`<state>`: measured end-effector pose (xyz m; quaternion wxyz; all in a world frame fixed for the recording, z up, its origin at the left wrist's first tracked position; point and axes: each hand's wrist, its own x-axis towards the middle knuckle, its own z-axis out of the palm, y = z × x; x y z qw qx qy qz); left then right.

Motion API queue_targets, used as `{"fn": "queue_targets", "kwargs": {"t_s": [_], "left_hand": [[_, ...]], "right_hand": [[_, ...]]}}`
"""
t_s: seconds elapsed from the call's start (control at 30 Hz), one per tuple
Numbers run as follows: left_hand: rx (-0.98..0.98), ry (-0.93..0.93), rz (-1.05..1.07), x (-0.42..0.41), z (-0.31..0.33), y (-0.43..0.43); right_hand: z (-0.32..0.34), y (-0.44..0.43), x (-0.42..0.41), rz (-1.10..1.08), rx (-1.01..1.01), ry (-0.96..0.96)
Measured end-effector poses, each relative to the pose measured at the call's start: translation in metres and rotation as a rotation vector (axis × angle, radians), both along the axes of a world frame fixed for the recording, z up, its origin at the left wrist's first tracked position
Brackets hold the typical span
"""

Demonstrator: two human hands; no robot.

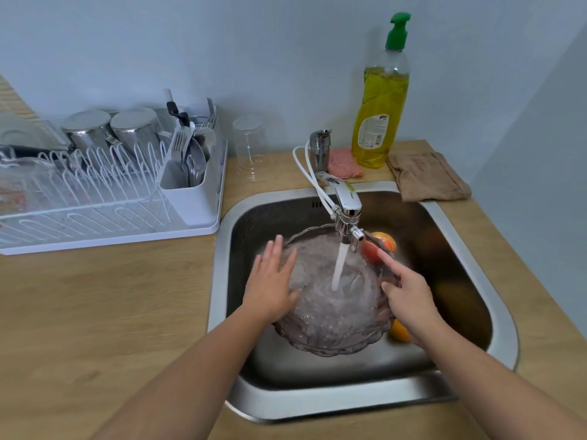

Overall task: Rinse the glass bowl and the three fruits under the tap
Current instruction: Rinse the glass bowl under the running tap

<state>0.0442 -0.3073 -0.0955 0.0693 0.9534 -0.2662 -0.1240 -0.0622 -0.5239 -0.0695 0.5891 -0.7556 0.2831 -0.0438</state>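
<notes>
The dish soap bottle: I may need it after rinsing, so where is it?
In the head view, the dish soap bottle stands on the counter behind the sink, right of the tap, between a pink cloth and a brown cloth.

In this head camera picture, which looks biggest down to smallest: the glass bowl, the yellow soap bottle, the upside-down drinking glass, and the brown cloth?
1. Glass bowl, clearly the largest.
2. Soap bottle, tall but narrow.
3. Brown cloth and drinking glass look close; the cloth seems slightly bigger, but I would not rank them firmly.

The bowl is also nearest the camera.
</notes>
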Motion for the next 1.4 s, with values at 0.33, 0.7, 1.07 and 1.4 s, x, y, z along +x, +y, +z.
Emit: {"fn": "queue_targets", "kwargs": {"t_s": [0.33, 0.7, 1.07, 1.4], "left_hand": [[-0.542, 0.553, 0.555, -0.017, 0.030, 0.021], [-0.390, 0.282, 0.518, -0.019, 0.067, 0.029], [-0.123, 0.119, 0.401, -0.007, 0.101, 0.035], [-0.016, 0.042, 0.355, 0.014, 0.140, 0.039]], "right_hand": [[-0.024, 0.009, -0.003, -0.137, 0.282, 0.100], [-0.031, 0.024, 0.000, 0.162, 0.323, 0.374], [-0.033, 0.049, 0.001, 0.421, 0.538, 0.546], [-0.022, 0.086, 0.005, 0.552, 0.657, 0.586]]}}
